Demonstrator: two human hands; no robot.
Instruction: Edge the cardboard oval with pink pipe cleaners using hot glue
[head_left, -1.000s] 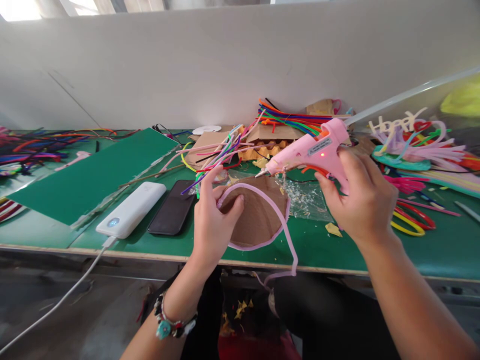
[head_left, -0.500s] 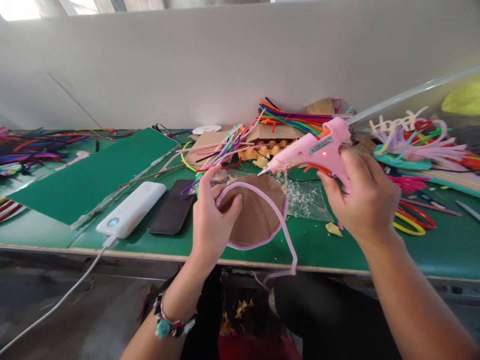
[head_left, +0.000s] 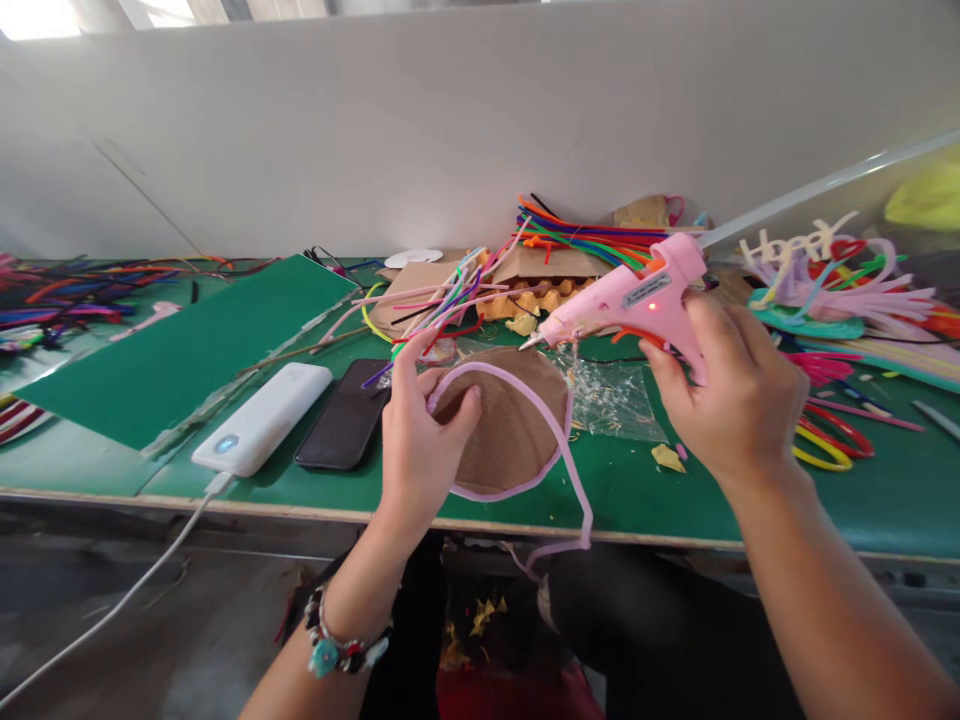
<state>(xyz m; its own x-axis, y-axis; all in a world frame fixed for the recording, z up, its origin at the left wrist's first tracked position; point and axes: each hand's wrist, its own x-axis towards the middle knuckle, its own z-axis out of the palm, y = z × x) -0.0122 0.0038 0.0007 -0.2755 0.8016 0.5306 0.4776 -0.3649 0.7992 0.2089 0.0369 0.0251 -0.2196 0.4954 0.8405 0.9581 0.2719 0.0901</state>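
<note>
1. The left edge of the cardboard disc [head_left: 517, 430] is hidden by the left hand [head_left: 424, 445]; the fingers behind it cannot be seen.
2. Most of the pink glue gun's [head_left: 637, 300] handle is covered by the right hand [head_left: 739, 400], and its clear glue stick [head_left: 832, 184] is cut off at the right of the view.
3. The lilac strip's [head_left: 568, 450] loose end is blurred below the table [head_left: 637, 505] edge.
4. The disc is gripped at its left side, thumb laid across its face, index finger raised; most of it extends right of the grip.
5. The glue gun is held in closed fingers, its nozzle pointed left near the disc's upper edge; whether they touch cannot be told.
</note>
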